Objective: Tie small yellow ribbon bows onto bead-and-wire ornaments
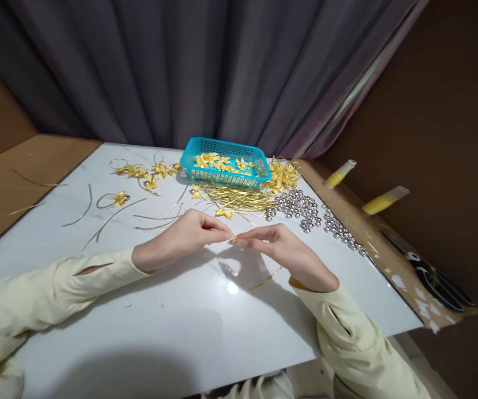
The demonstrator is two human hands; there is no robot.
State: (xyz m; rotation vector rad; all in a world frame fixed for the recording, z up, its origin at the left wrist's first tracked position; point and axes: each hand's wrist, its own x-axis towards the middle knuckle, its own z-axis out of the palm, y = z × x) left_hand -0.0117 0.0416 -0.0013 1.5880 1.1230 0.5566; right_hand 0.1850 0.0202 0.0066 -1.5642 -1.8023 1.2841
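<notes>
Above the white tabletop, my left hand point(187, 235) and my right hand point(286, 249) meet fingertip to fingertip. Both are closed in a pinch on one small piece point(233, 240), which looks like a tight loop of gold wire; the fingers partly cover it. Just beyond them lies a yellow ribbon flower point(224, 213). Behind it is a bundle of gold wires point(239, 198). Under my right wrist a gold strand point(266, 278) shows, and I cannot tell whether it joins the held piece.
A blue basket point(226, 178) of yellow flowers stands at the back, with more flowers point(283, 176) beside it. Silver beads point(299, 206) spread to the right. Wired flowers point(145, 172) and loose wires lie left. Black-handled scissors point(434, 280) and two yellow tubes point(384, 200) are at the right edge.
</notes>
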